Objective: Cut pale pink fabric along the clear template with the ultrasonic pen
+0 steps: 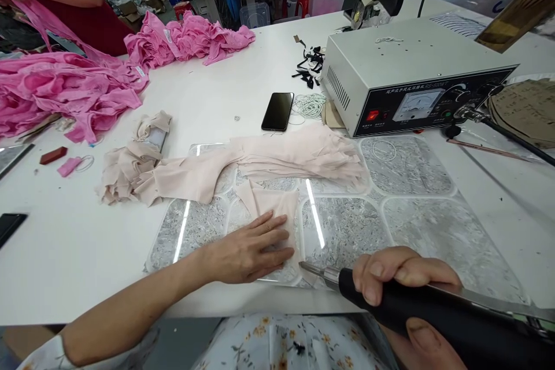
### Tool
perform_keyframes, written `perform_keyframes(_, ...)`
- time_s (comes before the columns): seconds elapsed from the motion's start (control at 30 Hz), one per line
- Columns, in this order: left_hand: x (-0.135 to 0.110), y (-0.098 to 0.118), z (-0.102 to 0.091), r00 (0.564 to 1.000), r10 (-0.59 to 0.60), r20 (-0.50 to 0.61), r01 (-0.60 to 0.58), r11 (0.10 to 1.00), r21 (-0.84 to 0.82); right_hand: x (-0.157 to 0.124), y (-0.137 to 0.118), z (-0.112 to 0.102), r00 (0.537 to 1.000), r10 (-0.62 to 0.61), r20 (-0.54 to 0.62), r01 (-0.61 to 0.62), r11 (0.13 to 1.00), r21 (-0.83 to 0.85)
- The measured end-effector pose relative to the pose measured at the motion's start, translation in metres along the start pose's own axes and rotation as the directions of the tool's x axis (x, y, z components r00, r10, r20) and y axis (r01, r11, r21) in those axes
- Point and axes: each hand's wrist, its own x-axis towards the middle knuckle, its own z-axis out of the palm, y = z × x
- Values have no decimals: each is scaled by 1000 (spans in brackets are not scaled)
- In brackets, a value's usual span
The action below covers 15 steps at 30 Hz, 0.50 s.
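My left hand (255, 248) lies flat with its fingers stretched out, pressing a small pale pink fabric piece (284, 202) onto the grey marble-patterned mat (347, 225). In my right hand (407, 277) is a black ultrasonic cutter (437, 318) with a metal tip. That tip points left and sits at the piece's right edge, close to my left fingertips; I cannot tell whether it touches the cloth. Just beyond my left hand, a stack of pale pink fabric pieces (299, 153) spreads across the mat. Its left end runs into a bunched heap of the same cloth (125, 170).
A grey control box (425, 81) with a meter stands at the back right, a black cable running from its front. Near it lie a phone (277, 111), coiled cord (310, 106) and black scraps (310, 66). Bright pink garments (65, 87) pile up at left, beside a person in red (95, 11).
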Motion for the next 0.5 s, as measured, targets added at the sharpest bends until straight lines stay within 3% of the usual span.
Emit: perform_keyframes(0.5, 0, 0, 1, 1000, -6, 0, 6, 1000, -5, -1, -6, -3, 997, 66, 37, -67, 998, 12)
